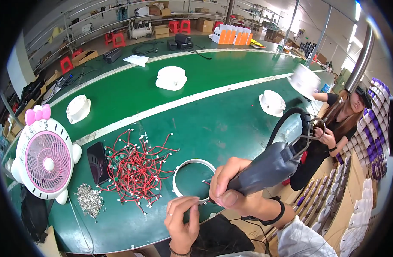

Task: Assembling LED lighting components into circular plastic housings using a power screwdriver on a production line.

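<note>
My right hand [233, 182] is wrapped round a dark grey electric screwdriver [267, 169], tilted with its lower end toward the table. A metal hook and black cable are at its upper end. Below it, a thin white ring [175, 182] lies flat on the green table. My left hand [181, 220] is at the ring's near edge, fingers bent and fingertips close together; anything small between them is too small to make out. A tangle of red wires [138, 171] with white connectors lies left of the ring. Beside it are a heap of small metal screws [89, 200] and a black phone [98, 162].
A white and pink fan [48, 165] stands at the left. White round housings [171, 78] sit on the green belt, another [272, 103] on the table. At right, a co-worker [344, 122] sits near a blurred white housing [304, 81]. Stacked white parts [359, 214] stand at lower right.
</note>
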`<action>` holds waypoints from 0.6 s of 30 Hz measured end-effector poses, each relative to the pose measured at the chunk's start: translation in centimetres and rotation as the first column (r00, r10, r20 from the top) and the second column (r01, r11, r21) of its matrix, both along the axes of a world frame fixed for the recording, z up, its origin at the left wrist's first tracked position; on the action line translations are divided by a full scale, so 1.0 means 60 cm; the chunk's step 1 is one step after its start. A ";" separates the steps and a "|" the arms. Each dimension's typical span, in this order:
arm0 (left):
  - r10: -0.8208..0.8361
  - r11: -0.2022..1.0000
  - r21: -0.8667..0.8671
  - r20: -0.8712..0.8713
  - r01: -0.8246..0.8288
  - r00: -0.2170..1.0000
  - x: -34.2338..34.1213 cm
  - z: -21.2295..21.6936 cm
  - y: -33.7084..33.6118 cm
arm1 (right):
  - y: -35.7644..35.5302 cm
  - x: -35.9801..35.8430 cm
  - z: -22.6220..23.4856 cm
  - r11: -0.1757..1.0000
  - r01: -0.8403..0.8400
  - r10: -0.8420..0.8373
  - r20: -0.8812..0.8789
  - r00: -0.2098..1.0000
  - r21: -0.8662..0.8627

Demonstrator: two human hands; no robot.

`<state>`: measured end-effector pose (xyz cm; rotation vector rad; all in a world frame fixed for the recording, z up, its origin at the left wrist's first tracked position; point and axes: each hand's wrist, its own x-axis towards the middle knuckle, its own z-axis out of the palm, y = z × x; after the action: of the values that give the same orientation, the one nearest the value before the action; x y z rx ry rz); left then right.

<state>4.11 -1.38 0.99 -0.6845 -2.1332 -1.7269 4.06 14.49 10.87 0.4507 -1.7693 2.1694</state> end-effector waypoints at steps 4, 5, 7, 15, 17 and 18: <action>0.064 0.985 0.136 0.266 -0.103 0.962 0.031 0.012 -0.014 | 0.007 0.003 -0.004 0.996 -0.025 0.025 0.001 1.000 0.084; 0.038 0.969 0.208 0.398 -0.131 0.917 0.036 0.010 -0.015 | 0.005 0.001 -0.003 0.996 -0.030 0.029 0.003 1.000 0.080; 0.070 0.970 0.185 0.408 -0.157 0.910 0.037 0.004 -0.011 | 0.004 -0.002 -0.002 0.998 -0.043 0.043 0.004 0.999 0.050; 0.078 0.995 -0.066 0.115 -0.070 0.990 0.022 0.001 -0.001 | 0.011 -0.005 -0.002 0.985 -0.085 0.078 0.048 0.996 0.151; 0.096 0.989 -0.121 0.109 -0.083 0.989 0.025 0.005 0.003 | 0.011 -0.007 0.000 0.984 -0.081 0.074 0.047 0.996 0.156; 0.095 0.989 -0.121 0.111 -0.082 0.989 0.025 0.003 0.003 | 0.011 -0.009 0.001 0.979 -0.077 0.074 0.023 0.997 0.189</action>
<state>5.60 -1.19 1.19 -0.5213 -2.3205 -1.6440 3.52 15.14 10.93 0.5556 -2.0084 2.0671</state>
